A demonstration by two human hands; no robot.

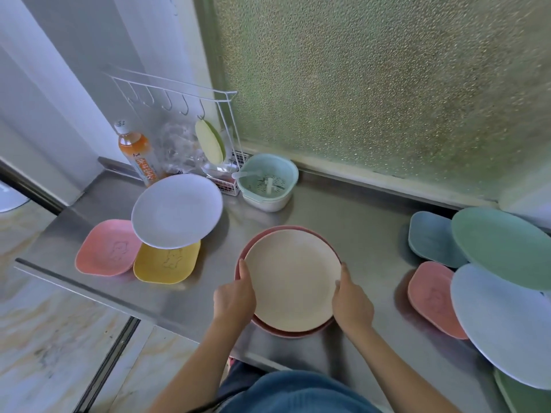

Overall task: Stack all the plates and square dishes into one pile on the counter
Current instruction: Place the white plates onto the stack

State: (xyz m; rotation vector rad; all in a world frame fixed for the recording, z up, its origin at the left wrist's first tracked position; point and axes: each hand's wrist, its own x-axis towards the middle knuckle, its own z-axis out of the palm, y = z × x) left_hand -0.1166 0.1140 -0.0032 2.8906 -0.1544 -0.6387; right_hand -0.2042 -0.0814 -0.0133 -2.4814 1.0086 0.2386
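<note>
A cream round plate [293,278] lies on a dark pink round plate [290,331] in the middle of the steel counter [363,234]. My left hand [235,296] grips the cream plate's left rim and my right hand [351,302] grips its right rim. To the left, a white round plate [177,210] rests tilted on a pink square dish [107,248] and a yellow square dish [167,263]. On the right lie a blue square dish [432,238], a green round plate [504,247], a pink square dish [432,299] and a pale blue round plate [501,320], overlapping.
At the back stand an orange drink bottle [138,155], a white wire rack [190,96] with hooks, and a mint strainer basket [268,181]. A green dish edge [524,394] shows at the lower right corner. The counter's front edge runs diagonally above a tiled floor [44,323].
</note>
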